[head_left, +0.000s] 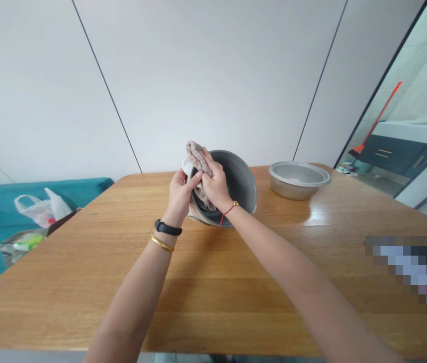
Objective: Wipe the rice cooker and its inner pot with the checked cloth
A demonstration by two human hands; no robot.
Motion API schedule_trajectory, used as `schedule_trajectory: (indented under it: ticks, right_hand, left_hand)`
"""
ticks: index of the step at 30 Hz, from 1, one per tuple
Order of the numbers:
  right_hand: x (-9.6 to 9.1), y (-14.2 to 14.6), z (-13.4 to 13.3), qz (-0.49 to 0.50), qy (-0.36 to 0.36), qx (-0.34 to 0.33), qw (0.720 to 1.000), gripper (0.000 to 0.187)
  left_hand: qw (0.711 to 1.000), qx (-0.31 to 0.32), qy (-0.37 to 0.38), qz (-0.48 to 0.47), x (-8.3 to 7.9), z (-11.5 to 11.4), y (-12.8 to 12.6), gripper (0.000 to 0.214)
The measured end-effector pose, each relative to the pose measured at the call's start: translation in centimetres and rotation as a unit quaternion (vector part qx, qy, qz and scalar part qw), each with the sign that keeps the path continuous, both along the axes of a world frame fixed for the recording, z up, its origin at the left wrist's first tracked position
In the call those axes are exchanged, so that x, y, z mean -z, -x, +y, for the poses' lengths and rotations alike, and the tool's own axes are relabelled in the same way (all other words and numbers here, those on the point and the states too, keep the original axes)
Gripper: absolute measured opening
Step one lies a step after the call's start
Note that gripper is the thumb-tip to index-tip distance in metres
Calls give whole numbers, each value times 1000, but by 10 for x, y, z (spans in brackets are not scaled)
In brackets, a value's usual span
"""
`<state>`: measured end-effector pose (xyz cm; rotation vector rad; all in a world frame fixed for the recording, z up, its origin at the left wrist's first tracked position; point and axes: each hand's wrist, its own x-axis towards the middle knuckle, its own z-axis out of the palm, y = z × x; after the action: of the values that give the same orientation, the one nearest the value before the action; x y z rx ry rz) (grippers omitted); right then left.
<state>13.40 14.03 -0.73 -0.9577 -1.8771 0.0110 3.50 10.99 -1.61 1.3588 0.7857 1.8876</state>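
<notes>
A pot [239, 179] with a grey inside and a pale outside lies tilted on the wooden table, its mouth facing me. My left hand [180, 195] grips its left rim near a white handle-like part [188, 166]. Bunched in my right hand [215, 184] is a patterned beige cloth [195, 153], pressed over the same rim. Part of the cloth hangs down inside the pot. The left fingers are partly hidden behind the rim, and both thumbs lie close together.
A translucent plastic basin [299, 180] stands right of the pot on the table [213, 297]. A pixelated patch [421, 272] covers something at the right edge. Left of the table, a white plastic bag [45, 209] and a box lie on a teal sofa [92, 186]. The wall rises behind.
</notes>
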Motion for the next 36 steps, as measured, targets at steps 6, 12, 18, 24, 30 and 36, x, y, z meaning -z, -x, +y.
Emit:
schedule_trajectory:
  ticks: [6, 12, 18, 24, 30, 36]
  right_hand:
    - [0, -22, 29, -136, -36, 79, 987, 64]
    - [11, -56, 27, -229, -22, 221, 948, 58]
    - [27, -53, 4, -259, 13, 211, 942, 54]
    - [37, -21, 15, -247, 74, 105, 960, 52]
    - [37, -20, 18, -379, -31, -39, 924, 45]
    - [32, -41, 33, -323, 29, 157, 933, 52]
  left_hand:
    - [999, -36, 11, 28, 0, 4, 6, 48]
    - [998, -59, 1, 14, 3, 5, 11, 47]
    - [996, -93, 4, 2, 5, 2, 0, 42]
    - [997, -73, 6, 30, 4, -5, -13, 50]
    - [998, -63, 1, 26, 2, 2, -11, 49]
    - [998, -63, 16, 14, 6, -1, -11, 51]
